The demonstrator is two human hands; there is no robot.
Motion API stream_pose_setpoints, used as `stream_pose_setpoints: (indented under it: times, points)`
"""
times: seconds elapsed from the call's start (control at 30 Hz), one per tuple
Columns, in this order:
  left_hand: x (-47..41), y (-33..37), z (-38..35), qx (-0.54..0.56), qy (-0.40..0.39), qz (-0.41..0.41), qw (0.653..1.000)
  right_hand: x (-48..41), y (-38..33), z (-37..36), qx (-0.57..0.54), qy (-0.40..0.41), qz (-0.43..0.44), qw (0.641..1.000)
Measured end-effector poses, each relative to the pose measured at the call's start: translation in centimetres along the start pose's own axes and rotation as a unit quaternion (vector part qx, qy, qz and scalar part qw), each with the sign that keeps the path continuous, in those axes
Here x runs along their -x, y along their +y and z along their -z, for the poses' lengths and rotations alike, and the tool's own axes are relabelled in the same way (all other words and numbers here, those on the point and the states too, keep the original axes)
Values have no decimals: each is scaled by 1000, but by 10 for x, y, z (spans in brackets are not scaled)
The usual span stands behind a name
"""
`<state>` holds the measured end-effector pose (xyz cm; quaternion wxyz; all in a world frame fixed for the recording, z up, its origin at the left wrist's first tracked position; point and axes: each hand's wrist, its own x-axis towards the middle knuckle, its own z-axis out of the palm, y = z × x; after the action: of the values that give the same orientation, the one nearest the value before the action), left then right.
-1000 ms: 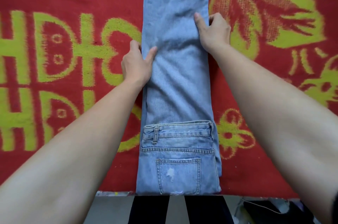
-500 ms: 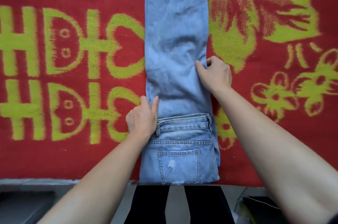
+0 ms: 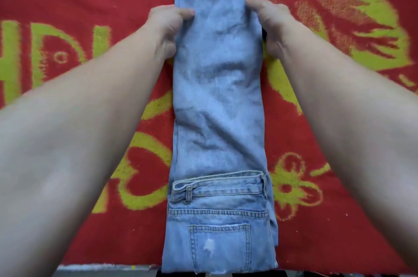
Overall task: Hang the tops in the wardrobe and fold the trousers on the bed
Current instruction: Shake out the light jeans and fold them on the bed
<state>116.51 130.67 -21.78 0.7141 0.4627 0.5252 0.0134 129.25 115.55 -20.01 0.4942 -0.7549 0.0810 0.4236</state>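
**Hands shift up to the hem end of the jeans**

Both hands have travelled from the middle and waistband stretch of the jeans [image 3: 217,100] to the far end, just short of the hems. The left hand [image 3: 166,27] pinches the left edge and the right hand [image 3: 272,25] the right edge, each with its thumb on top of the denim; the fingers seem tucked beneath, out of sight.

The jeans lie on the bed's red-and-green blanket [image 3: 101,0], legs stacked lengthwise, with the waist end already folded up over them at the near edge. By my reading the fold is partly done, and the hem end has yet to come toward the waistband. No tops or wardrobe show, so that part cannot be judged.
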Motion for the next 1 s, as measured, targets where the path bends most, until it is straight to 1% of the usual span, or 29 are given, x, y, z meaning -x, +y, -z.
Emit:
stream_pose_setpoints:
  times: [0.07,0.2,0.3,0.4,0.47,0.57,0.6,0.63,0.67,0.73,0.77,0.8,0.83,0.87,0.9,0.93,0.97,1.0]
  points:
    - [-9,-5,1,-2,-17,-2,1000,-9,4,-3,-14,2,6,1000]
    - [-4,-1,7,-24,-36,-20,999,-7,0,-2,8,-11,15,1000]
    - [11,18,7,-58,-37,-100,993,4,-20,11,25,-31,91,995]
    - [35,45,2,-79,-49,-173,981,19,-45,28,67,-22,177,982]
    - [54,55,1,-103,-52,-208,971,31,-54,39,74,-31,198,977]
    - [85,52,4,-158,-26,-260,952,62,-50,47,77,-65,222,970]
    - [96,44,6,-193,-18,-277,941,74,-43,47,97,-70,237,964]
    - [108,31,11,-250,-2,-295,922,86,-33,48,138,-65,256,955]
    - [118,15,17,-320,28,-315,893,98,-19,49,197,-42,282,938]
    - [140,-30,33,-433,71,-341,832,121,21,54,315,26,349,882]
    - [155,-56,40,-461,69,-346,814,131,47,58,353,37,384,853]
    - [168,-82,47,-475,53,-341,810,142,74,63,386,25,413,825]
    - [182,-106,53,-487,30,-335,806,151,100,67,426,-5,429,796]
    - [193,-129,59,-506,3,-325,799,159,124,72,480,-47,427,765]
    - [201,-151,65,-537,-24,-314,783,165,145,77,537,-99,403,735]
    - [207,-169,71,-568,-47,-306,763,171,160,81,583,-149,361,712]
    - [209,-182,76,-590,-62,-298,748,175,170,84,606,-176,321,706]
    - [208,-189,79,-594,-62,-287,749,178,175,86,604,-180,295,718]
